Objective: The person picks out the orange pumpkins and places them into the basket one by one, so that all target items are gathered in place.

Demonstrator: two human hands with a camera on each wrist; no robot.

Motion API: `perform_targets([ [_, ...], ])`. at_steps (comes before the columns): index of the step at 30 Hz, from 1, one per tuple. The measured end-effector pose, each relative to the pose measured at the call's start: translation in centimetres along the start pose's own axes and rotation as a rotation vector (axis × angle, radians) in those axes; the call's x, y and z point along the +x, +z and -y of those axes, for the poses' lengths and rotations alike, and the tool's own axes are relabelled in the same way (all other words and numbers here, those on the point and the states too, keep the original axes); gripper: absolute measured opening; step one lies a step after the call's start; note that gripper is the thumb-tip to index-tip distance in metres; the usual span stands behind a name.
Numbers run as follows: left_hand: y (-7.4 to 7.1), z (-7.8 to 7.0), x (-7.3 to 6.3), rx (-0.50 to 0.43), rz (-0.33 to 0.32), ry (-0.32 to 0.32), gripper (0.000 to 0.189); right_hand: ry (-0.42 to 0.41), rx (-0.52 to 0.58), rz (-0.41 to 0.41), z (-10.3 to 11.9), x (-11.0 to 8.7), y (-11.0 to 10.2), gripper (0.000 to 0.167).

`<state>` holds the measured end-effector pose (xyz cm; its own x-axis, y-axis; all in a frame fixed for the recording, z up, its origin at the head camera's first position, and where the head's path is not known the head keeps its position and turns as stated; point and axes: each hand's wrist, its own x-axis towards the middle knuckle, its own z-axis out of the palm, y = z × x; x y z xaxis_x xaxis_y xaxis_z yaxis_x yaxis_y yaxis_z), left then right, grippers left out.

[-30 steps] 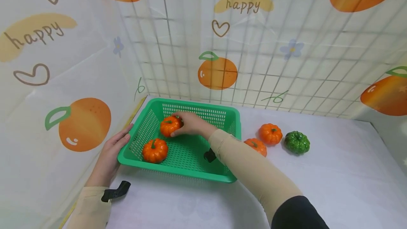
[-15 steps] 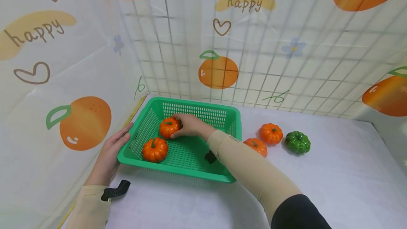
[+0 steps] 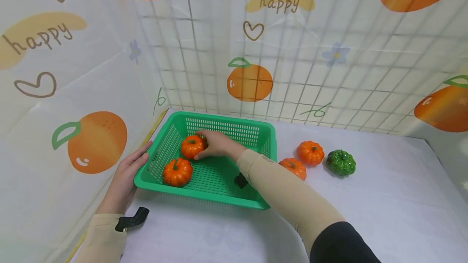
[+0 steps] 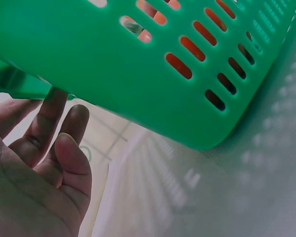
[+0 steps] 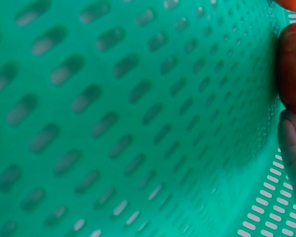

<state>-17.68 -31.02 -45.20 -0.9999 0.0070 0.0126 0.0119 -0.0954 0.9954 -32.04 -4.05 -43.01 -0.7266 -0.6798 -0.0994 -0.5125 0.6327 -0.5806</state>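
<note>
A green plastic basket (image 3: 219, 202) with slotted walls stands on the white table. Inside, my right hand (image 3: 219, 144) holds a small orange pumpkin (image 3: 191, 147) between thumb and fingers, near the back left. In the right wrist view, part of that hand (image 5: 293, 143) shows at the right edge against the pumpkin (image 5: 292, 69). Another orange pumpkin (image 3: 177, 172) sits in the basket's front left corner. My left hand (image 3: 127, 173) rests along the outside of the left rim. The left wrist view shows its fingers (image 4: 48, 116) slightly bent at the rim's underside.
To the right of the basket lie two more orange pumpkins (image 3: 310, 153), one partly covered by my right sleeve (image 3: 289, 198). A green pumpkin (image 3: 341, 162) lies beyond them. A printed curtain (image 3: 204, 52) hangs behind, with a wire grid showing through.
The pumpkin in my right hand has shifted slightly left within the basket. My left hand stays at the rim, and the other pumpkins keep their places.
</note>
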Motion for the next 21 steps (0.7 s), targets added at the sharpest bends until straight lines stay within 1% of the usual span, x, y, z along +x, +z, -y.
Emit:
perform_targets([
  [10, 0.1, 0.1, 0.0, -0.014, 0.010, 0.008, 0.053, -0.001, 0.019, 0.008, -0.3, -0.1, -0.3, 0.086],
  [21, 0.0, 0.2, -0.1, -0.017, 0.016, 0.017, 0.053, -0.028, 0.086, -0.008, 0.1, -0.9, -1.6, 0.085],
])
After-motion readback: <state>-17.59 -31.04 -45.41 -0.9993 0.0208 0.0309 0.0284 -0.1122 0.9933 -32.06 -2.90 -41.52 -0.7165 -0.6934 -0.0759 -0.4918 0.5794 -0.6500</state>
